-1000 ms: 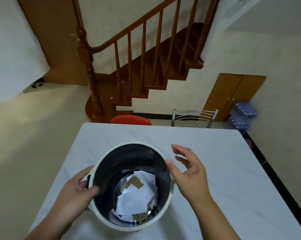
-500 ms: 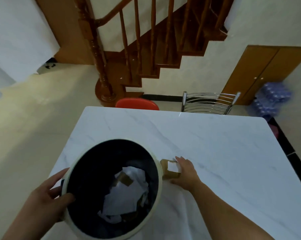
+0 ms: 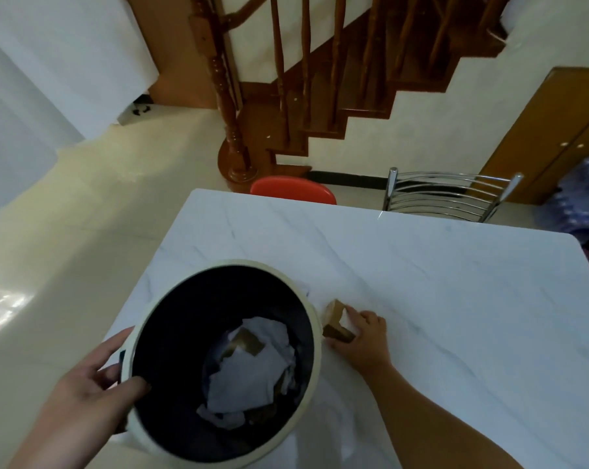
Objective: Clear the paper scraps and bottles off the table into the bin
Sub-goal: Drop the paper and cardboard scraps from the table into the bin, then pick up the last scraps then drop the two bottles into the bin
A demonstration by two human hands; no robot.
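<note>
At the near edge of the white marble table [image 3: 421, 282], the left hand [image 3: 86, 397] grips the rim of the bin [image 3: 315, 353], thumb hooked over the inside of the dark liner and the fingers spread along the outer wall. The bin is tilted, its mouth facing up toward the camera, and it overhangs the table's left side. Inside it lie crumpled white paper scraps [image 3: 252, 370] mixed with a few brown pieces.

Just to the right of the bin's rim, the right hand [image 3: 364, 340] rests on the tabletop, its fingers curled around a small brown-and-white scrap [image 3: 338, 324]. The scrap sits between the fingertips and the bin, close beside the rim; whether it touches the rim cannot be told. The forearm runs back toward the lower right corner.

The rest of the tabletop stretches away bare toward its far edge. Behind that edge stand a red chair [image 3: 293, 189] and a metal chair [image 3: 448, 198] with a curved slatted back. Beyond them a wooden staircase [image 3: 320, 89] climbs up to the right, and a wooden cabinet [image 3: 557, 130] stands against the right-hand wall.
</note>
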